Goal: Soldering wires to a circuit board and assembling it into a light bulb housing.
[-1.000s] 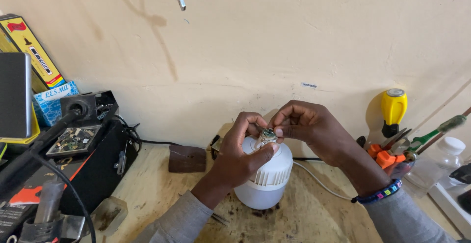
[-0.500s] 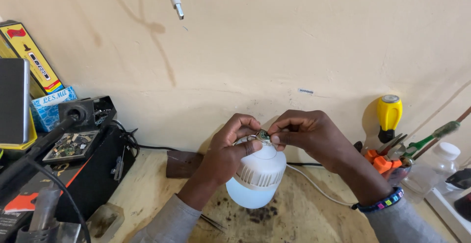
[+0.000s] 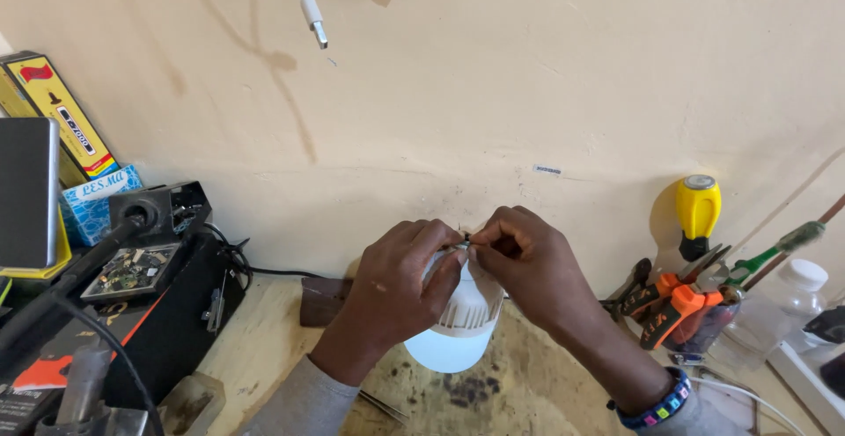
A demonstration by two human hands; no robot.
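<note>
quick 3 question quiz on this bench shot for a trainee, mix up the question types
1. True or false: both hands are at the narrow top end of the white bulb.
2. Which hand wears the beaded bracelet: A) left hand B) right hand C) neither?
3. Fill the gap: the yellow-handled screwdriver stands against the ____ at the right of the bench.

Key
1. True. The fingertips of both hands meet on a small part there; it is too small to identify.
2. B.
3. Wall, above the orange-handled pliers.
</note>
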